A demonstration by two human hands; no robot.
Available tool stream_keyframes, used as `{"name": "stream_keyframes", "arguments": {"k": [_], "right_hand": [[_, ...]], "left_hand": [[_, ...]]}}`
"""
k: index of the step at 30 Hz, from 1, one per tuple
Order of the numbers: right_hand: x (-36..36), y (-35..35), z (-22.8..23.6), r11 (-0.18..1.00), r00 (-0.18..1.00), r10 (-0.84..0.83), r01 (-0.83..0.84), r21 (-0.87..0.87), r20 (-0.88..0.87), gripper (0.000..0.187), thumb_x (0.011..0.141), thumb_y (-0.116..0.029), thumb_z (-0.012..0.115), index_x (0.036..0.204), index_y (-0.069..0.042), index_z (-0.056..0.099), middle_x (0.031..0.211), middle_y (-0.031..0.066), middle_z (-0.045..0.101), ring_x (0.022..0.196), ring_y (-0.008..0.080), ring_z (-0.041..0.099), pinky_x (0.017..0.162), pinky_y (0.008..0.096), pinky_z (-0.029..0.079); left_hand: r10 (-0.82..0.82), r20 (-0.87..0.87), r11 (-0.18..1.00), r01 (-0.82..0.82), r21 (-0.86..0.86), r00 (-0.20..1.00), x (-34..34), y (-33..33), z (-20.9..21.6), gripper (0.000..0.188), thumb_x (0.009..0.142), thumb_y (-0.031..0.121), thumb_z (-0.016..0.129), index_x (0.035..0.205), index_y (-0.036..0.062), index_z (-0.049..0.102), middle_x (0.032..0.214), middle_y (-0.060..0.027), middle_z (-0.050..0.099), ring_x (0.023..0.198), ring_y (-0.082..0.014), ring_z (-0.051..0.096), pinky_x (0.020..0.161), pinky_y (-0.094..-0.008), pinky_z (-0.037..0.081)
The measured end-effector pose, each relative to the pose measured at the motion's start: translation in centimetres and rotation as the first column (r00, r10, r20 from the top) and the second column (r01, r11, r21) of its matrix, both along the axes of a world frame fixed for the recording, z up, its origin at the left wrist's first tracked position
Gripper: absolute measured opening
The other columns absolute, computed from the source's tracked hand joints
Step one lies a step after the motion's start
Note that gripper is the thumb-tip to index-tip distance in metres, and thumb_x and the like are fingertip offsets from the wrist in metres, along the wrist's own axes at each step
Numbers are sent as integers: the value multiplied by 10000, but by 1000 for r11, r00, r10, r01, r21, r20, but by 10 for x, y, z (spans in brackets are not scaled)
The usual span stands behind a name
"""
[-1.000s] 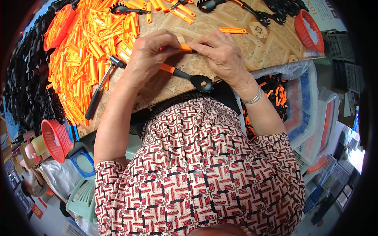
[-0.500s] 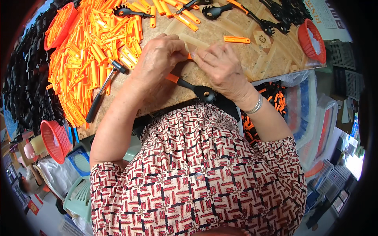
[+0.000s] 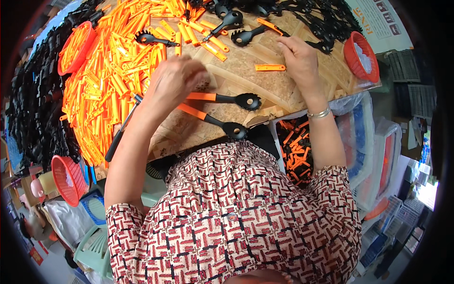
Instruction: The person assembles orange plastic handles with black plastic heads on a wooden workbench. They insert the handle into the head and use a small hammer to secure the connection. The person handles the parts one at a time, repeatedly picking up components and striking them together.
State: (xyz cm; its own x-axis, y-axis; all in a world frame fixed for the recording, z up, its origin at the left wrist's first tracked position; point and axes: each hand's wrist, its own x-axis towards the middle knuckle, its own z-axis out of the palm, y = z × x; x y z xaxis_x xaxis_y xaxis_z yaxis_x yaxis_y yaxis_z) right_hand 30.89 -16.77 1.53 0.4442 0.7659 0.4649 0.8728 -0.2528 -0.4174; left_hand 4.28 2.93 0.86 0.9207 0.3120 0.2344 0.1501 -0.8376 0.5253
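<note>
My left hand (image 3: 174, 78) is loosely curled and blurred, so I cannot tell whether it holds anything; my right hand (image 3: 303, 62) is partly open, nothing visible in its fingers, just beside a loose orange handle (image 3: 270, 67); the far spoon (image 3: 248, 101) and near spoon (image 3: 234, 130) lie on the table (image 3: 265, 86). A light mid-handle pinch, I judge, serves best.

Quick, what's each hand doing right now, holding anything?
Left hand: fingers curled and blurred; whether it holds anything cannot be told.
Right hand: fingers bent, near a loose orange piece; whether it grips anything cannot be told.
</note>
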Motion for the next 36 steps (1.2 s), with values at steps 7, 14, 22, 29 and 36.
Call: {"name": "stream_keyframes", "arguments": {"k": [7,14,22,29,36], "right_hand": [[-1,69,-4,988,998,59,-57,-145,9,336,991,-407,615,1003,-105,760,859,149,723,807,349,689,727,444,530],[-30,61,-12,947,973,229,-215,-237,32,221,884,-272,704,936,-57,701,818,161,675,778,350,655,700,435,500],[-81,38,-8,934,932,356,-355,-22,71,424,868,-106,699,1279,-43,619,990,120,669,961,327,643,849,424,516],[-36,34,0,947,897,315,-277,-163,311,289,894,-190,723,1145,-49,697,1110,111,691,1064,315,638,902,428,491],[43,23,-2,960,819,-37,188,-206,573,215,896,-246,727,1044,-89,736,1013,94,705,999,299,644,884,435,451]], "left_hand": [[22,-22,951,-14,310,1000,51,11,-14,412,781,79,764,1182,122,677,1093,-93,615,1089,-323,605,909,-426,534],[76,158,976,-106,188,984,22,18,-23,412,811,130,812,1197,122,669,1015,-103,660,971,-296,664,825,-400,548],[415,154,581,-131,-803,897,9,16,-16,303,1000,90,685,1289,93,597,868,21,625,789,-61,599,716,-208,493],[469,126,537,-168,-827,874,-3,11,-23,349,973,90,700,1293,31,574,817,5,600,732,-72,600,637,-233,508],[456,128,378,-61,-924,881,-3,9,-16,247,998,84,666,1216,32,563,897,-30,637,779,-107,659,678,-257,594]]}}
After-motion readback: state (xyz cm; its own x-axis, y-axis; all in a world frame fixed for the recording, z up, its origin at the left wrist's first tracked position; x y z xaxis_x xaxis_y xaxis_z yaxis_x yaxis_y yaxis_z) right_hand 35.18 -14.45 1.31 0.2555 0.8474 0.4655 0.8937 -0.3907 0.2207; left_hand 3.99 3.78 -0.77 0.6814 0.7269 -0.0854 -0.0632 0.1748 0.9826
